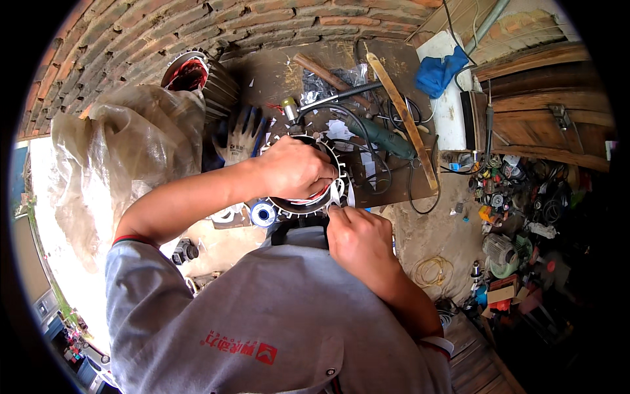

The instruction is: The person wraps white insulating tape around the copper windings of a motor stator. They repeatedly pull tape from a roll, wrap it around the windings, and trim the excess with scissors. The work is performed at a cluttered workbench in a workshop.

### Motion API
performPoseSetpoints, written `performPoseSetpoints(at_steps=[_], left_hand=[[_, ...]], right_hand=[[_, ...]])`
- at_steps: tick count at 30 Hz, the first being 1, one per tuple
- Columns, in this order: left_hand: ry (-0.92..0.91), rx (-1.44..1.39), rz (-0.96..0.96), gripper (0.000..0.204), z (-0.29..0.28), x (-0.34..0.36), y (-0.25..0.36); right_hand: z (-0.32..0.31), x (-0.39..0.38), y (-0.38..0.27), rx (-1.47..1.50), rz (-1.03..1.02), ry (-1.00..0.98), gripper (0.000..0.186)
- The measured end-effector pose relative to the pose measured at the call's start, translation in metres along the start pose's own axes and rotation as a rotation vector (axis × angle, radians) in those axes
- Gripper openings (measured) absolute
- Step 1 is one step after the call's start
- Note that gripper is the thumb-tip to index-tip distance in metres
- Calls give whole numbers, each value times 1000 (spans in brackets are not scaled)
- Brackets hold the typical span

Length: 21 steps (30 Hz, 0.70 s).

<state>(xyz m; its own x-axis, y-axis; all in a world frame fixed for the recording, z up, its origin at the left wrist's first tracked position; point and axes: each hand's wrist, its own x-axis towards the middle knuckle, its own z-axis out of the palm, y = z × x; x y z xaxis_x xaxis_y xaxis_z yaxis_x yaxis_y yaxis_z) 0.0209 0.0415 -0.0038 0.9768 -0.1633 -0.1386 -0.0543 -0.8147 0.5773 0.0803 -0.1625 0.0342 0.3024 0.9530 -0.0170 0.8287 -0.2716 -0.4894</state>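
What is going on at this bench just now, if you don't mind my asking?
A person is working bare-handed on a motor stator. Their left hand reaches into its opening, the fingertips partly hidden, while their right hand, at the near right edge, seems to pinch a white strip. Beyond, on the workbench, lie a work glove and a green power tool; a second motor housing stands at the far left.

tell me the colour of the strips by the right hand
The strips are white, shown in the head view.
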Motion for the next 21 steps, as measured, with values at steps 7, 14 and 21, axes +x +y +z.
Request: performPoseSetpoints(at_steps=[7,14,21], left_hand=[[84,-81,-25,15,3,3,-1],[-112,-103,-207,21,-12,11,10],[-10,-52,-309,21,-4,13,29]], right_hand=[[-4,-25,21,184,251,146,4],[4,-33,-7,302,135,67,8],[14,-30,-17,133,14,60,13]])
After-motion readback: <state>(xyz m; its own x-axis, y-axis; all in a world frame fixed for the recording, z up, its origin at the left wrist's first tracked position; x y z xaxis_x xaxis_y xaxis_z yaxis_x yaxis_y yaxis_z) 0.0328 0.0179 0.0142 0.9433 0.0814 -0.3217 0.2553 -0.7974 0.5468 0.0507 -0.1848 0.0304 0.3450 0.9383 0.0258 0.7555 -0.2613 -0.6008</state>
